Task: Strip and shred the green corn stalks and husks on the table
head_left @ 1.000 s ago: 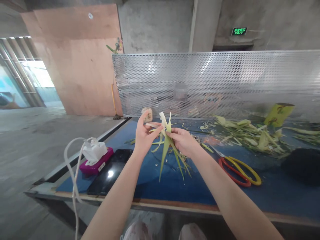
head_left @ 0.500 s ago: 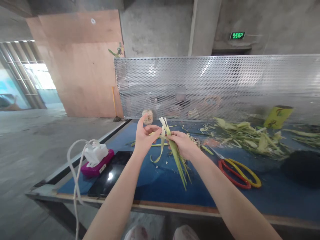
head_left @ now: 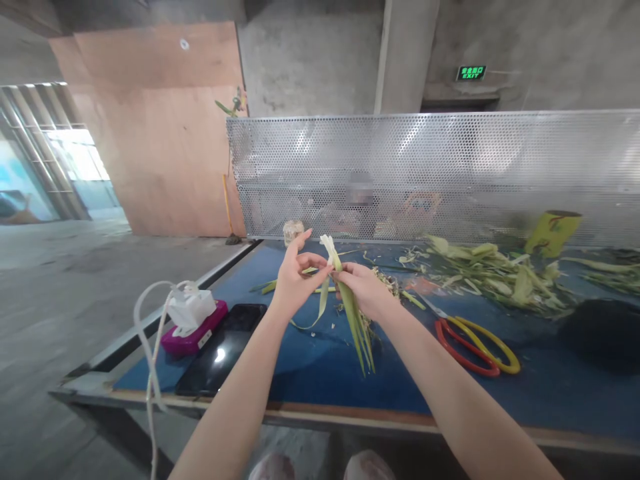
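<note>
A bundle of pale green corn husk (head_left: 354, 323) is held over the middle of the blue table, white ends up and long tips hanging down. My right hand (head_left: 364, 288) is closed round its upper part. At the white end, my left hand (head_left: 303, 275) pinches with thumb and a finger, its index finger stretched upward. A narrow husk strip (head_left: 323, 305) curls down between the hands from that pinch. Where the fingertips meet, the exact grip is partly hidden. Right of my hands lie scissors (head_left: 473, 340) with red and yellow handles.
On the right lies a pile of husks (head_left: 493, 270) beside a yellow container (head_left: 554, 233). A dark round object (head_left: 603, 333) rests at the far right. Left are a black phone-like slab (head_left: 223, 347) and a purple power strip (head_left: 195, 333) with white plug and cables. A perforated metal screen (head_left: 430, 167) stands behind.
My left hand has moved slightly right, closer to the right hand, bringing the strip against the bundle's white end. The bundle's lower tips have swung a little left.
</note>
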{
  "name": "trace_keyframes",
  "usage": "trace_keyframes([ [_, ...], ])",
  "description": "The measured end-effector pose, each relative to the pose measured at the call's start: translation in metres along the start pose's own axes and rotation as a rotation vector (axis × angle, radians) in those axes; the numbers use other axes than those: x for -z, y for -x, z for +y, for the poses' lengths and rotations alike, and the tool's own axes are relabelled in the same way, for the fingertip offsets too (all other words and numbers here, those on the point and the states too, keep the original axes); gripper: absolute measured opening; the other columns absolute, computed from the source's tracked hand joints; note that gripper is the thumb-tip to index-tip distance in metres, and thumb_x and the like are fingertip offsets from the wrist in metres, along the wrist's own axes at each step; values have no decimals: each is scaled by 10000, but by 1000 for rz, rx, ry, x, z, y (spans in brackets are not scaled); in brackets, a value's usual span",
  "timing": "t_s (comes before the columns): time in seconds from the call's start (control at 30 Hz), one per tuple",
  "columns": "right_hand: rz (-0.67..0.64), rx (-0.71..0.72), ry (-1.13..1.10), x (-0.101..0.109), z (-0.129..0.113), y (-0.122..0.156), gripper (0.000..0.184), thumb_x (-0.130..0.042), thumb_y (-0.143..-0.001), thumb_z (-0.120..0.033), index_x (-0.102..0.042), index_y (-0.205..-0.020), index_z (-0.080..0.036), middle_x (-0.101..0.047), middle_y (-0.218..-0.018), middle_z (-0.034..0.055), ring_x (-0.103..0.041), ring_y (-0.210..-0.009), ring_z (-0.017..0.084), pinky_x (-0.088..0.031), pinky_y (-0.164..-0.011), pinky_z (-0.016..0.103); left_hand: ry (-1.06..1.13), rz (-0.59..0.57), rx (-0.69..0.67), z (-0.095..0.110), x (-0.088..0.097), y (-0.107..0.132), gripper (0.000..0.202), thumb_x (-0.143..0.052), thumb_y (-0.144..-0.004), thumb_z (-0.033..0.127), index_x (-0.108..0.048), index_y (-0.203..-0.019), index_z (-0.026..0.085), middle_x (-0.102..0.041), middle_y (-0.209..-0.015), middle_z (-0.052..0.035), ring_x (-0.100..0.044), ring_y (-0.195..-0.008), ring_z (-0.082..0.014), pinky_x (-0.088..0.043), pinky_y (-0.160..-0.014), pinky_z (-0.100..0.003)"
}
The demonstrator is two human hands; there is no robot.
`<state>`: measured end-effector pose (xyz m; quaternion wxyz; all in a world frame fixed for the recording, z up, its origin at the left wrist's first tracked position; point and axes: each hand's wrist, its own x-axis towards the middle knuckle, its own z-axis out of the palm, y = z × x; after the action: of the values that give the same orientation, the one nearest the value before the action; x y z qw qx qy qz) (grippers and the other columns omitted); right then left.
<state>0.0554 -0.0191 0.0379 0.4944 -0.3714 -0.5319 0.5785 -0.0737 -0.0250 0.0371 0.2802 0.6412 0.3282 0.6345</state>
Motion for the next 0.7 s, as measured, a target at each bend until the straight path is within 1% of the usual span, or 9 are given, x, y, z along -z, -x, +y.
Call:
trace_keyframes([
  [0.07, -27, 47, 1, 2, 2, -1, 137, -636, -634, -232, -531, -680, -156, -471, -491, -63, -409, -403, 52, -338, -418, 205, 28, 96, 1, -2, 1, -2, 707, -664, -602, 201, -345, -1232, 208, -601, -686, 0, -572, -628, -115, -420, -445, -163],
  [0.17, -11, 100, 7, 5, 3, -2, 235, -703, -568, -246, -540, -712, -159, -495, -553, -55, -433, -456, 50, -362, -456, 202, 77, 317, 29, -7, 5, -7, 662, -688, -573, 209, -402, -1170, 184, -613, -697, -4, -565, -609, -95, -435, -485, -167],
  [0.23, 9, 110, -21, 6, 3, -3, 243, -710, -564, -265, -540, -702, -161, -482, -543, -61, -428, -457, 46, -373, -473, 203, 133, 392, 94, -10, 6, -8, 647, -694, -571, 221, -404, -1148, 168, -607, -683, -2, -537, -533, -73, -398, -432, -155],
  [0.3, 13, 93, -100, 6, 2, -3, 238, -698, -582, -307, -541, -683, -159, -457, -511, -67, -413, -441, 41, -372, -470, 201, 190, 379, 157, -11, 4, -9, 647, -682, -592, 234, -372, -1156, 171, -594, -661, 8, -495, -455, -56, -349, -373, -150],
  [0.33, 10, 85, -149, 5, 2, -3, 239, -691, -590, -324, -542, -670, -156, -455, -503, -66, -410, -437, 40, -371, -466, 199, 197, 364, 174, -10, 3, -8, 646, -680, -596, 232, -361, -1153, 171, -591, -656, 11, -496, -451, -59, -356, -374, -154],
  [0.4, 25, 79, -234, 4, 1, -3, 254, -685, -595, -351, -537, -632, -147, -474, -500, -55, -409, -425, 39, -366, -452, 197, 197, 349, 209, -9, 0, -6, 642, -680, -594, 230, -348, -1141, 174, -566, -614, 27, -545, -505, -95, -367, -375, -157],
  [0.47, 78, 79, -287, 3, 2, -4, 289, -682, -592, -381, -518, -583, -144, -483, -480, -48, -402, -398, 39, -347, -422, 196, 180, 302, 226, -8, -3, -4, 623, -668, -608, 245, -337, -1132, 177, -554, -603, 30, -575, -560, -127, -374, -373, -162],
  [0.57, 143, 58, -335, 4, 4, -8, 311, -701, -563, -388, -512, -567, -141, -494, -459, -45, -395, -376, 39, -334, -402, 195, 102, 213, 210, -9, -8, 1, 612, -637, -642, 263, -309, -1154, 194, -589, -690, -1, -599, -645, -148, -391, -385, -165],
  [0.7, 176, 41, -409, 11, 1, -11, 321, -752, -490, -326, -543, -661, -153, -564, -541, -33, -430, -430, 45, -341, -417, 181, -64, 155, 174, -10, -15, 4, 556, -605, -675, 256, -328, -1155, 213, -603, -726, -4, -577, -635, -117, -406, -429, -161],
])
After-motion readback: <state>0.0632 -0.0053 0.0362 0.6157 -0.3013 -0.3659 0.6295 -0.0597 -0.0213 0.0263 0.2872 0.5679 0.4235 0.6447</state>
